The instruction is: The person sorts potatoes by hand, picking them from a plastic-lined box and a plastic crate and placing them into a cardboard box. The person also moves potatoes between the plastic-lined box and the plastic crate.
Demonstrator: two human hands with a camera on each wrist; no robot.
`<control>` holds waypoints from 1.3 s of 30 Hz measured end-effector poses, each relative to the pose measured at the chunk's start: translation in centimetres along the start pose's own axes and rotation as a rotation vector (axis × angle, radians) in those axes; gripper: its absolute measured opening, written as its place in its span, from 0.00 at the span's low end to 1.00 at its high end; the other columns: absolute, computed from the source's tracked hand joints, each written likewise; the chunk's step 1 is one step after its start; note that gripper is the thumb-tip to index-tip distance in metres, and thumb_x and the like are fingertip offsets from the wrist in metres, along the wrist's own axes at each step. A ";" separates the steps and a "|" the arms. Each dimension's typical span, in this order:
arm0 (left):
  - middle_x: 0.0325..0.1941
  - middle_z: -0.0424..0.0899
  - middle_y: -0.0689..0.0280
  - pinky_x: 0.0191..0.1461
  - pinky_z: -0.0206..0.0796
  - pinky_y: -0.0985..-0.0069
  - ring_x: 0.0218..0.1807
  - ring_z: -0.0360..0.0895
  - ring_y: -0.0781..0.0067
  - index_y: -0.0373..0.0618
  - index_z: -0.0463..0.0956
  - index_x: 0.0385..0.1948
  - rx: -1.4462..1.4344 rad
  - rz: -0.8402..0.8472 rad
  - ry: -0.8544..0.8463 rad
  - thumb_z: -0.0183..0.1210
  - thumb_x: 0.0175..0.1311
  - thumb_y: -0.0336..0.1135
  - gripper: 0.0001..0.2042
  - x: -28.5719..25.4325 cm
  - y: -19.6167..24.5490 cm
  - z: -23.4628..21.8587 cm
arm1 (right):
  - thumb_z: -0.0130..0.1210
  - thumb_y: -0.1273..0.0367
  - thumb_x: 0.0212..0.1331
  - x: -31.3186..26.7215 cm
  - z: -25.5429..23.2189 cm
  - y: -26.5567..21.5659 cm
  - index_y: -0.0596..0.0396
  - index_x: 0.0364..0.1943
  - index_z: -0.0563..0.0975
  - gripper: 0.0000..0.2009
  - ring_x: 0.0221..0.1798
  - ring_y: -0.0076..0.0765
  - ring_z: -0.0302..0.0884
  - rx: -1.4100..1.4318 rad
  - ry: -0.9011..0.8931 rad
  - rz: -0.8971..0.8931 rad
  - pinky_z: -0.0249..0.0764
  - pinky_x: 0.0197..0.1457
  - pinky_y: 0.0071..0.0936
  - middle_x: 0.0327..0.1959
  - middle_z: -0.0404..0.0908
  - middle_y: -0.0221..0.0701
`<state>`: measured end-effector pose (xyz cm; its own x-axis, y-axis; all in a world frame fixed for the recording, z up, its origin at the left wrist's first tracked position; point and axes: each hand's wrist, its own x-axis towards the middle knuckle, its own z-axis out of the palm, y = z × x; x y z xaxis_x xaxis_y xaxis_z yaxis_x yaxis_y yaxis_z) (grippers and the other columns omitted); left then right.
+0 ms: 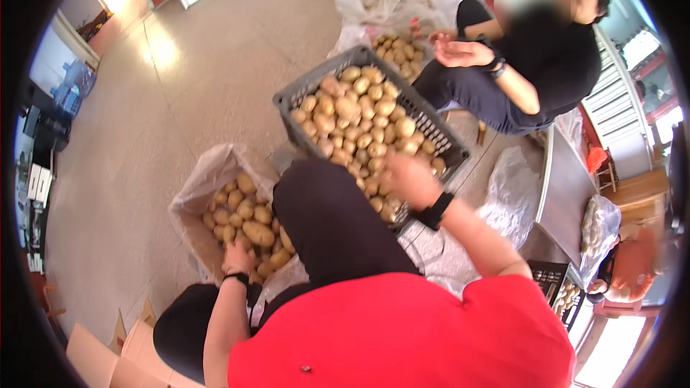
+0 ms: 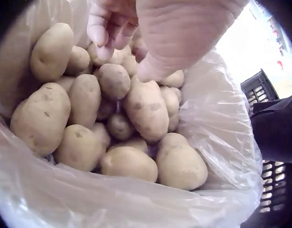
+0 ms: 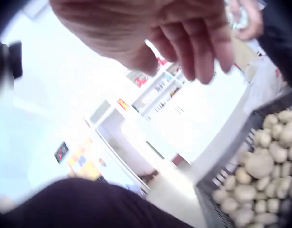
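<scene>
A dark-clad knee (image 1: pixel 323 208) blocks the way between lined box (image 1: pixel 190 224) and black crate (image 1: pixel 293 129); above the crate seems open, despite blur.

Head view: wide and round-edged, looking steeply down and forward from above the red shirt (image 1: pixel 402 330), over the black crate (image 1: pixel 295 129) and the plastic-lined container (image 1: pixel 190 223). Left wrist view: close, looking past the left hand (image 2: pixel 174 33) down into the container, shared with the head view. Right wrist view: tilted, looking past the near right hand (image 3: pixel 150 28) across the room; the crate, also in the head view, enters at lower right.
</scene>
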<state>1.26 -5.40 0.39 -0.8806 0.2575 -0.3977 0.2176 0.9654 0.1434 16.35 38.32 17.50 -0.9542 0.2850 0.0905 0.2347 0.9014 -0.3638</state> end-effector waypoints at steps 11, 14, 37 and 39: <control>0.52 0.79 0.49 0.61 0.66 0.63 0.57 0.74 0.51 0.45 0.74 0.53 -0.040 0.180 -0.336 0.60 0.56 0.41 0.22 -0.6 2.7 0.8 | 0.49 0.57 0.61 -8.6 8.6 1.2 0.52 0.34 0.76 0.13 0.38 0.52 0.79 0.063 -0.172 0.209 0.74 0.41 0.46 0.31 0.81 0.41; 0.51 0.80 0.49 0.61 0.67 0.64 0.56 0.75 0.52 0.47 0.73 0.54 -0.013 0.228 -0.327 0.59 0.57 0.43 0.23 -0.6 3.8 -0.2 | 0.48 0.57 0.62 -8.7 8.7 1.2 0.52 0.34 0.76 0.13 0.38 0.51 0.79 0.035 -0.172 0.211 0.74 0.40 0.46 0.31 0.81 0.41; 0.34 0.84 0.52 0.50 0.72 0.64 0.41 0.81 0.53 0.45 0.84 0.31 -0.005 0.278 -0.095 0.62 0.52 0.42 0.11 -1.9 5.2 -2.9 | 0.56 0.67 0.53 -12.8 3.0 1.3 0.52 0.42 0.78 0.12 0.42 0.50 0.78 0.381 0.296 0.217 0.75 0.46 0.41 0.37 0.79 0.41; 0.33 0.84 0.52 0.49 0.73 0.64 0.40 0.82 0.53 0.44 0.84 0.29 -0.051 0.285 -0.079 0.62 0.51 0.42 0.11 -1.8 4.7 -2.6 | 0.57 0.67 0.53 -13.5 0.8 2.2 0.52 0.43 0.78 0.13 0.42 0.49 0.79 0.316 0.270 0.232 0.75 0.46 0.40 0.36 0.80 0.41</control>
<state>2.80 -1.39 4.14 -0.7512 0.5224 -0.4035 0.4283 0.8508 0.3043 29.59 36.24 14.75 -0.7914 0.5790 0.1959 0.3278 0.6726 -0.6635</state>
